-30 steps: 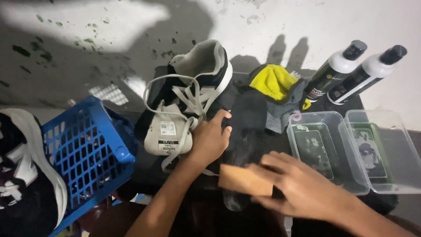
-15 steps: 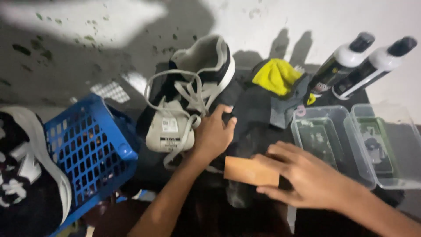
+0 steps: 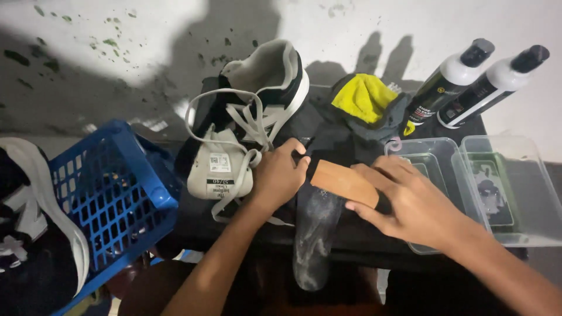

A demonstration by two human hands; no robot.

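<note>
A dark shoe insole (image 3: 315, 234) lies on the black table (image 3: 357, 237) with its end hanging over the front edge. My left hand (image 3: 280, 175) presses down on the insole's upper end. My right hand (image 3: 410, 199) holds a wooden-backed brush (image 3: 345, 182) flat on the insole, just right of the left hand. A black and white sneaker (image 3: 249, 123) with loose laces and its tongue pulled out lies on its side right behind my left hand.
A blue plastic basket (image 3: 108, 193) stands at the left beside another black and white shoe (image 3: 26, 222). Two clear plastic tubs (image 3: 468, 175) sit at the right. Behind them lean two black and white bottles (image 3: 474, 79). A yellow and grey cloth (image 3: 366, 99) lies at the back.
My right hand has slid the brush up along the insole toward my left hand. The view has shifted closer; the left hand stays pressed on the insole.
</note>
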